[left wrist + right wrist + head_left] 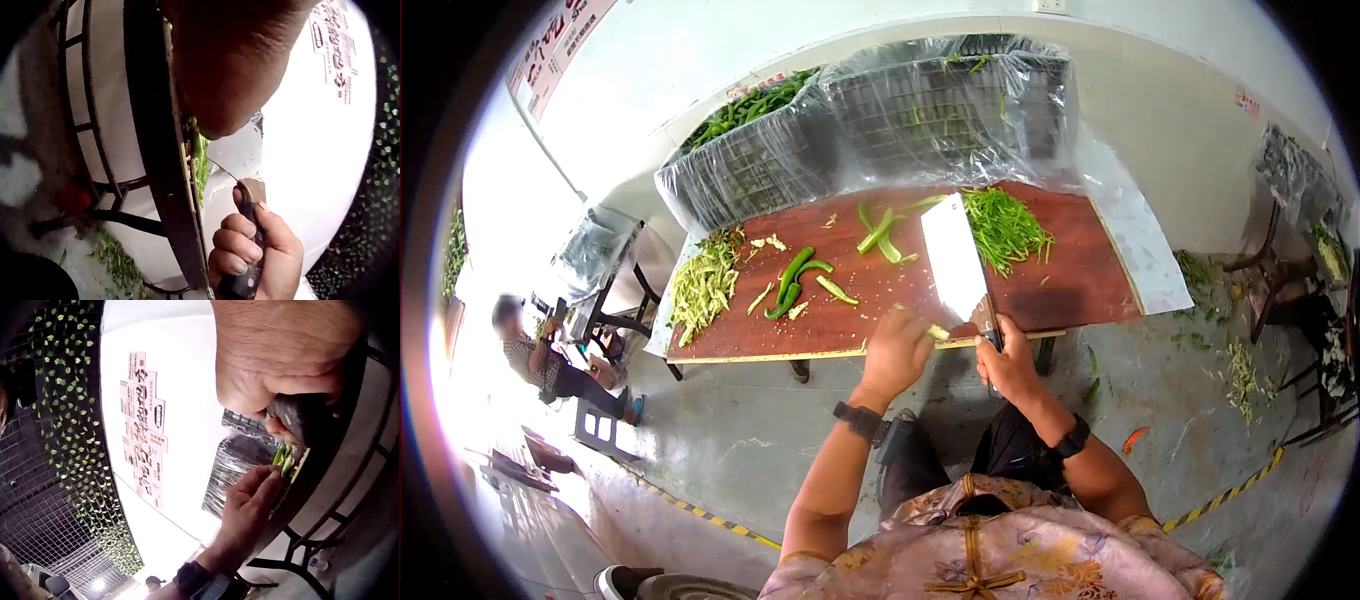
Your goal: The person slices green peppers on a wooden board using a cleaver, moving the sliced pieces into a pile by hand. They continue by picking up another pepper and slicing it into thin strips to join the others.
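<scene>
My right hand (pixel 1012 362) grips the dark handle of a cleaver (pixel 950 255), whose broad blade points away from me over the table's front half. At the table's front edge, left of the blade, my left hand (pixel 897 352) pinches a pale green pepper piece (pixel 938 331) at its fingertips. Farther back lie split green pepper lengths (pixel 884 240). Whole green peppers (pixel 788 290) and a cut strip (pixel 837 290) rest to the left. In the left wrist view, the right hand's fingers wrap round the cleaver handle (pixel 251 265).
A pile of pale shreds (pixel 705 285) covers the table's left end; green slivers (pixel 1005 228) are heaped right of the blade. Behind stand plastic-lined crates, one with green peppers (pixel 755 105). Scraps (pixel 1248 380) litter the floor at right. Another person (pixel 550 350) is at far left.
</scene>
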Tool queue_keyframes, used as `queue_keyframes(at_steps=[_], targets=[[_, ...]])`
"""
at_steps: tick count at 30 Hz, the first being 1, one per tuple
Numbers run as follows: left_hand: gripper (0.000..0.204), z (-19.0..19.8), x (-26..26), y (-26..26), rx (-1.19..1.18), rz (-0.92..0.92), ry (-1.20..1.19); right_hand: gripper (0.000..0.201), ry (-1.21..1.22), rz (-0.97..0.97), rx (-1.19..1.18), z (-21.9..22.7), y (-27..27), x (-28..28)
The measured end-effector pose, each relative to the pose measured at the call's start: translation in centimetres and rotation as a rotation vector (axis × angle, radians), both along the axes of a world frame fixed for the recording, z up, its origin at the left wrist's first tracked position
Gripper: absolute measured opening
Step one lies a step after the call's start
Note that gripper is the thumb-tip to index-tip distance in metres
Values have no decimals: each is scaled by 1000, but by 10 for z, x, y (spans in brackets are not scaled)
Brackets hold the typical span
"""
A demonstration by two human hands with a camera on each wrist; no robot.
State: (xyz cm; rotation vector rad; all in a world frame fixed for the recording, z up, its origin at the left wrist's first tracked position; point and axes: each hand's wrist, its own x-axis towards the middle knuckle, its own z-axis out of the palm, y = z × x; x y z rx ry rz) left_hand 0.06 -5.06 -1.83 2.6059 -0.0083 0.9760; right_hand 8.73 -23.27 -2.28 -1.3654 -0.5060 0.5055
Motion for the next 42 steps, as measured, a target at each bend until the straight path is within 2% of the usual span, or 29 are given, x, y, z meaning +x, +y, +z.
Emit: queue_keyframes(at_steps=[8, 13, 23, 35, 37, 42], targets=[[19, -10, 6, -1, -125, 19, -36, 36, 16, 52, -43, 1, -14, -5], [19, -9, 7, -1, -105, 2, -64, 35, 7, 97, -66, -1, -19, -8], [26, -15, 8, 1, -227, -15, -29, 32, -31, 97, -74, -5, -18, -9], [20, -16, 8, 4, -215, -3, -6, 34, -101, 66, -184, -1, -12, -6], [20, -13, 7, 3, -221, 2, 5, 33, -253, -4, -196, -7, -11, -6], [20, -15, 8, 5, -214, 5, 10, 29, -303, 25, -159, -12, -5, -2]])
